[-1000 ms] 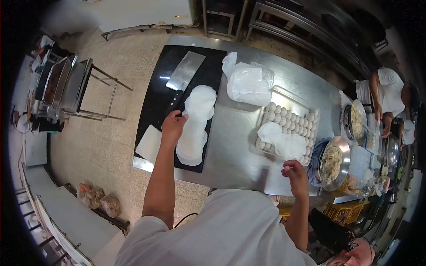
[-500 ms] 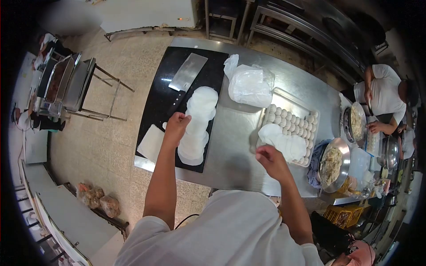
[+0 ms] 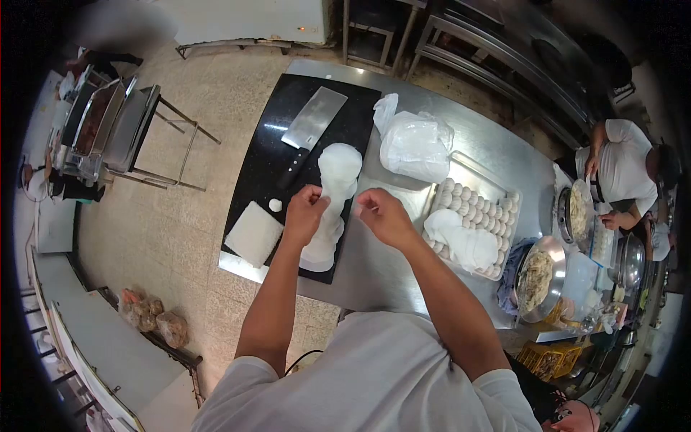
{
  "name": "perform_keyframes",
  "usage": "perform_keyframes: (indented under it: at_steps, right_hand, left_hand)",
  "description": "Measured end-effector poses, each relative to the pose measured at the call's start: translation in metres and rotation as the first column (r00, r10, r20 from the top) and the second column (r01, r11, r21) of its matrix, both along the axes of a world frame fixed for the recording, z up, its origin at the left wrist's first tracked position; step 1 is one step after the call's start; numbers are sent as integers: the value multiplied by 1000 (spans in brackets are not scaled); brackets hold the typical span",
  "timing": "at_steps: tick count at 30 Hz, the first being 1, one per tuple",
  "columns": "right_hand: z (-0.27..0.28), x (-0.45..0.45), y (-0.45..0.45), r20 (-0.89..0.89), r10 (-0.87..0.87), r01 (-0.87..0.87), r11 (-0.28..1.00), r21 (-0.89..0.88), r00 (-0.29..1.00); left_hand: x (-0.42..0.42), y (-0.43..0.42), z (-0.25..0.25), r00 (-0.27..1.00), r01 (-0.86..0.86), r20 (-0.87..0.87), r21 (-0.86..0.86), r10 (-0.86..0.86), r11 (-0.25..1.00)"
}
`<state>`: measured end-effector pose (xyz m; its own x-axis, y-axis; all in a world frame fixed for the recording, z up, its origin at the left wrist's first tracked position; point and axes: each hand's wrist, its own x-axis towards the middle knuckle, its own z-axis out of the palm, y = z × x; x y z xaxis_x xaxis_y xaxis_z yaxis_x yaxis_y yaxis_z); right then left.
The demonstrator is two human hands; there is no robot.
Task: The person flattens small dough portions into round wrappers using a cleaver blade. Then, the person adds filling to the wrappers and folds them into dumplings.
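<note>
Thin round white dough wrappers (image 3: 338,169) lie overlapped in a long row on a black board. My left hand (image 3: 306,216) is closed at the row's left edge, thumb and fingers pinching a wrapper. Just right of the row hovers my right hand (image 3: 385,216), its fingers bent and apart, holding nothing I can see. A cleaver (image 3: 314,119) with a black handle rests on the board above my left hand. Below and to the left are a square white cloth-like pad (image 3: 254,234) and a small white lump (image 3: 275,205).
A metal tray (image 3: 461,160) holds rows of dough balls (image 3: 479,209), with more wrappers (image 3: 468,243) draped over some. A wrapped plastic bag (image 3: 416,147) sits behind it. Bowls of shredded filling (image 3: 536,275) stand at right, where a co-worker (image 3: 626,162) works.
My right hand has swung left from the wrappers on the tray to the row on the board. My left hand has shifted slightly right and down, and the row looks narrower beside it.
</note>
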<state>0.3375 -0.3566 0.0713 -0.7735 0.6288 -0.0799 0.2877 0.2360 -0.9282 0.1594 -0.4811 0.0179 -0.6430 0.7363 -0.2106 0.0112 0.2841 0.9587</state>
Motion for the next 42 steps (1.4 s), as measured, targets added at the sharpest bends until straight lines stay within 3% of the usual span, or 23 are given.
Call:
perform_keyframes:
  at_steps: [1,2,4,7,11,15,18,23,25,26,30,33,34,35,37,39,40,42]
  right_hand:
    - [0,-3,3,2,-1,1,1000,1,1000]
    - [1,-5,6,-12,-2,2,998,65,1000]
    - [0,-8,14,-24,-9,12,992,128,1000]
    - [0,-11,24,-79,-49,58,992,114,996]
    - [7,-13,34,-113,-85,93,994,65,990]
    - [15,-11,39,-117,-119,120,993,-1,986]
    - [22,-7,40,-191,-183,175,983,-58,964]
    - [40,25,25,-194,-190,177,981,-82,962]
    - [38,50,12,-146,-263,186,897,-400,954]
    - [41,62,-1,-228,-362,174,798,-577,904]
    - [12,138,-30,-114,-427,296,772,-563,897]
    - [13,196,-38,-8,-666,547,620,-562,746]
    - [28,210,-40,-92,-744,533,553,-640,662]
    - [37,230,-40,-189,-775,533,567,-628,603]
    - [55,261,-33,-253,-812,694,582,-423,527]
    - [77,281,-25,-283,-782,757,616,-218,555]
    - [80,287,-19,-293,-782,756,616,-222,551]
    - [84,297,-5,16,-704,693,702,163,710]
  left_hand:
    - [1,2,-3,985,-41,173,111,22,993]
    - [1,4,-7,984,-37,175,111,17,993]
    - [2,9,4,813,-204,582,246,24,948]
    - [0,19,23,704,-252,709,305,-43,918]
    - [-6,35,23,624,-273,778,299,-68,914]
    - [-8,49,39,625,-241,770,349,-131,905]
    - [-5,51,63,637,-127,728,423,-253,897]
    - [26,41,79,602,239,602,491,-525,838]
    - [48,30,82,589,287,596,477,-546,831]
    - [60,24,79,534,252,661,470,-527,846]
    - [102,2,62,381,245,788,417,-483,875]
    - [122,-6,50,292,252,831,411,-474,876]
    - [127,-8,52,300,211,849,385,-434,898]
    - [132,-8,54,308,169,866,358,-394,919]
    - [135,-7,57,333,132,868,344,-368,930]
    - [135,-3,55,435,69,848,304,-303,950]
    - [136,-1,52,446,46,851,289,-278,956]
    - [141,7,51,479,98,824,293,-303,951]
